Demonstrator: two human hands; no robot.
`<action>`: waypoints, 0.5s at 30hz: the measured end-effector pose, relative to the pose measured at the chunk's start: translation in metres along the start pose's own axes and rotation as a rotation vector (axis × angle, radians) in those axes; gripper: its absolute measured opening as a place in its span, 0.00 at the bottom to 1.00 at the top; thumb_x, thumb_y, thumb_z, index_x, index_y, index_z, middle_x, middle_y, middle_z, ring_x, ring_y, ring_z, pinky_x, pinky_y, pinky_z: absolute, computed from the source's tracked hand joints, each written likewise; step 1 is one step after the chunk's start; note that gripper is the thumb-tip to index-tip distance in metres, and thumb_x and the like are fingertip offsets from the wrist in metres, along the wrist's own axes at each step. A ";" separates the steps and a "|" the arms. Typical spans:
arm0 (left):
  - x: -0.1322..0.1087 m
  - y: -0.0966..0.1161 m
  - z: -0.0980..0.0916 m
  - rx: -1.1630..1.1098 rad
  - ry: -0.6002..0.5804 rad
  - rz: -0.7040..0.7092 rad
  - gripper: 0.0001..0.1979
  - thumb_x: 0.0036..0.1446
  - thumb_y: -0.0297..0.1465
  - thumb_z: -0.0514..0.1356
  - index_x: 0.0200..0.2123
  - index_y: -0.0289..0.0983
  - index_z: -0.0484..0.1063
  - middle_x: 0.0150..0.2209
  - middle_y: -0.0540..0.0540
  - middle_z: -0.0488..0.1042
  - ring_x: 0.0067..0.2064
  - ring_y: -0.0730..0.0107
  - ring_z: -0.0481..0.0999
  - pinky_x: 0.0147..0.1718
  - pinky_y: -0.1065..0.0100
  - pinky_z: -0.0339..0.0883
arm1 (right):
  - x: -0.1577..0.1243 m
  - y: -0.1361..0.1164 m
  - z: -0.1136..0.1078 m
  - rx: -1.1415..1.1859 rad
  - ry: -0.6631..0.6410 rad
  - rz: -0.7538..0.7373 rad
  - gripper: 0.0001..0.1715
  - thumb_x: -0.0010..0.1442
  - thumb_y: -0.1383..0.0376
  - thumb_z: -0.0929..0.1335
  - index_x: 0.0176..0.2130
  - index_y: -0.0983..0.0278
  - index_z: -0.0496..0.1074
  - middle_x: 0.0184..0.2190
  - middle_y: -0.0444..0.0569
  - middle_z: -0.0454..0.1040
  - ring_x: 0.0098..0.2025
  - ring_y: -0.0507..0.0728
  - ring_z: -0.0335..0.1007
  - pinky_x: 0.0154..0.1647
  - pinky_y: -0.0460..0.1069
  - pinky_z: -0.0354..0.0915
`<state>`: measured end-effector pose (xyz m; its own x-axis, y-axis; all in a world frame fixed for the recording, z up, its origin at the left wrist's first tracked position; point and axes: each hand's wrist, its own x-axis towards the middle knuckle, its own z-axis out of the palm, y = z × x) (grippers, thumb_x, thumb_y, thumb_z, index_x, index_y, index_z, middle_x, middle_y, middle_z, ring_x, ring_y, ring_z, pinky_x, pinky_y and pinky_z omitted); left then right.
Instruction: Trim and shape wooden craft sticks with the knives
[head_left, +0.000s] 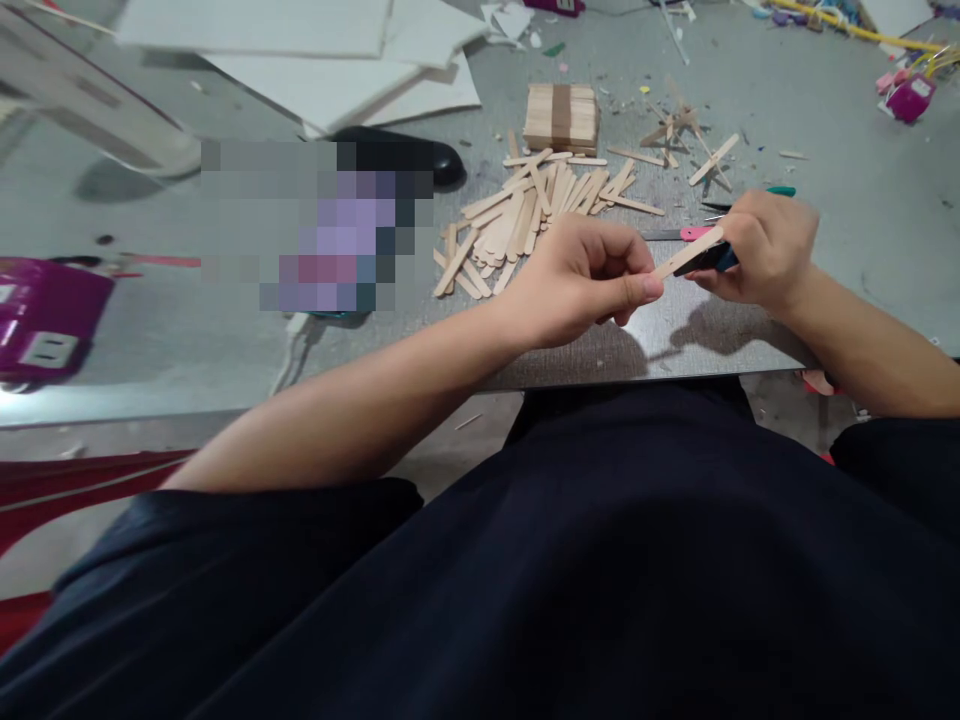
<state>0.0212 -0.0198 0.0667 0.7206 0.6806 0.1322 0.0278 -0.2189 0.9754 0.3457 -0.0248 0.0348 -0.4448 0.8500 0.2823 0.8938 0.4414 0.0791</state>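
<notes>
My left hand (581, 280) is closed in a pinch on one end of a wooden craft stick (688, 253). My right hand (761, 250) is closed around a dark blue-handled tool (716, 260) that meets the stick's other end; I cannot tell what kind of tool it is. Both hands hover just above the grey table (840, 110) near its front edge. A loose pile of wooden sticks (525, 215) lies just beyond my left hand. Behind it stands a banded bundle of sticks (561, 117).
A glued stick structure (686, 140) sits at the back right. A pink-handled tool (694, 232) and a teal-handled one (780, 191) lie by my right hand. White boards (315, 50) are stacked at the back left. A magenta box (45, 315) is at the left.
</notes>
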 end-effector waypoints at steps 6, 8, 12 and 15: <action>0.007 -0.007 -0.009 0.007 -0.097 0.027 0.27 0.67 0.52 0.83 0.32 0.42 0.77 0.24 0.51 0.74 0.27 0.70 0.74 0.29 0.66 0.66 | 0.004 0.011 -0.003 0.023 -0.041 -0.018 0.67 0.71 0.08 0.56 0.61 0.54 0.88 0.54 0.67 0.90 0.61 0.81 0.86 0.64 0.75 0.76; 0.008 -0.006 -0.012 0.085 -0.144 0.025 0.26 0.69 0.53 0.81 0.33 0.42 0.79 0.24 0.50 0.74 0.27 0.69 0.74 0.29 0.64 0.66 | 0.004 0.014 -0.002 0.040 -0.039 -0.030 0.65 0.69 0.07 0.59 0.59 0.53 0.88 0.52 0.65 0.90 0.61 0.81 0.86 0.64 0.76 0.76; 0.009 -0.006 -0.021 0.156 -0.179 0.021 0.23 0.71 0.50 0.80 0.33 0.42 0.81 0.24 0.49 0.73 0.28 0.68 0.70 0.29 0.61 0.63 | 0.006 0.020 -0.003 -0.026 -0.074 -0.129 0.65 0.68 0.06 0.60 0.55 0.55 0.88 0.51 0.65 0.89 0.58 0.81 0.86 0.61 0.77 0.77; 0.010 -0.006 -0.026 0.151 -0.148 0.044 0.22 0.69 0.49 0.81 0.32 0.42 0.81 0.25 0.49 0.71 0.29 0.68 0.68 0.29 0.60 0.61 | 0.006 0.024 -0.005 -0.075 -0.126 -0.213 0.66 0.68 0.06 0.59 0.53 0.57 0.88 0.51 0.66 0.89 0.55 0.79 0.86 0.59 0.75 0.76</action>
<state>0.0099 0.0069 0.0666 0.8171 0.5603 0.1355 0.0900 -0.3560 0.9301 0.3649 -0.0101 0.0432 -0.6227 0.7714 0.1312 0.7791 0.5957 0.1956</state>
